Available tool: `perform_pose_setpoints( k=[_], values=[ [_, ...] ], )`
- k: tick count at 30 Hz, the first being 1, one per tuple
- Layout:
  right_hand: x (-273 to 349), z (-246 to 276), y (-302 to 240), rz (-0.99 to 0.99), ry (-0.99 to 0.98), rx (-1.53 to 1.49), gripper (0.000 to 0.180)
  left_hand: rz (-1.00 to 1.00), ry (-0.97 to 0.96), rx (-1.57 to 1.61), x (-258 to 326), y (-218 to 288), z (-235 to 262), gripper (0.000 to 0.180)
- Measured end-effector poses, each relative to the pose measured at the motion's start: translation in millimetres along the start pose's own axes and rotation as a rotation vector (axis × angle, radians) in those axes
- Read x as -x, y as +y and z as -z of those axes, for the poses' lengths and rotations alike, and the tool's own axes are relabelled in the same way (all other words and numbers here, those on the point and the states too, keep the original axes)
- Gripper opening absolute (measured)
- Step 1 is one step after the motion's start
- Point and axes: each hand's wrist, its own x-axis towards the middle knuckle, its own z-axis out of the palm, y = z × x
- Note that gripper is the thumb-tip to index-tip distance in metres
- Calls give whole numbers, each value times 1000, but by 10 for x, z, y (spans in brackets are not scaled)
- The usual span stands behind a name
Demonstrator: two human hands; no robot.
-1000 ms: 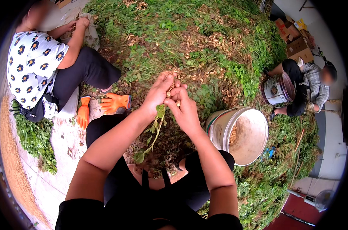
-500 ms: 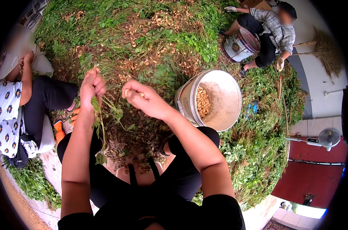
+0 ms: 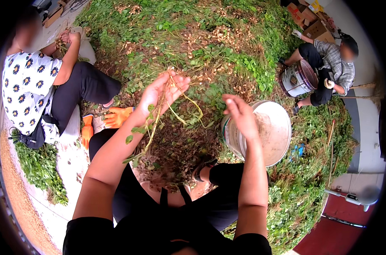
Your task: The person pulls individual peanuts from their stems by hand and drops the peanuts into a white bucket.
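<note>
My left hand (image 3: 164, 90), palm turned up and fingers partly curled, holds an uprooted peanut plant (image 3: 153, 131). Its stems and leaves trail down along my forearm, and a few pale pods or roots show at the fingertips. Over the left side of a white bucket (image 3: 282, 127) is my right hand (image 3: 242, 115), fingers loosely stretched out, with no pod visible in it. The hand and the bucket's tilt hide most of what lies inside. Ahead of my hands spreads a heap of peanut plants (image 3: 167, 29) with many tan pods.
At left a seated person (image 3: 31, 85) handles a bunch of plants by a pale bucket (image 3: 86, 46). Orange gloves (image 3: 118, 117) lie near my left knee. Another person (image 3: 335, 59) sits at far right beside a bucket (image 3: 298, 78). A stick (image 3: 331, 146) lies on the right-hand plants.
My view has shifted, moving the surroundings in the picture. My right hand has gone from beside the left hand to the bucket; the pods seen in it are gone. My left palm has turned up.
</note>
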Motion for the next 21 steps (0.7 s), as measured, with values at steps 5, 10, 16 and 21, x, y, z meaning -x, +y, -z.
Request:
perform_pose_setpoints(
  k=[5, 10, 16, 21],
  values=[
    [-3, -587, -112, 40, -395, -152, 26, 168, 18, -137, 1, -305, -97, 27],
    [-86, 678, 285, 198, 520, -710, 16, 112, 443, -400, 47, 118, -80, 37],
    [455, 2079, 1818, 161, 1478, -1603, 36, -264, 541, -365, 231, 689, 6, 22],
    [-570, 575, 982, -111, 967, -745, 24, -299, 595, -360, 385, 875, 38, 20]
  ],
)
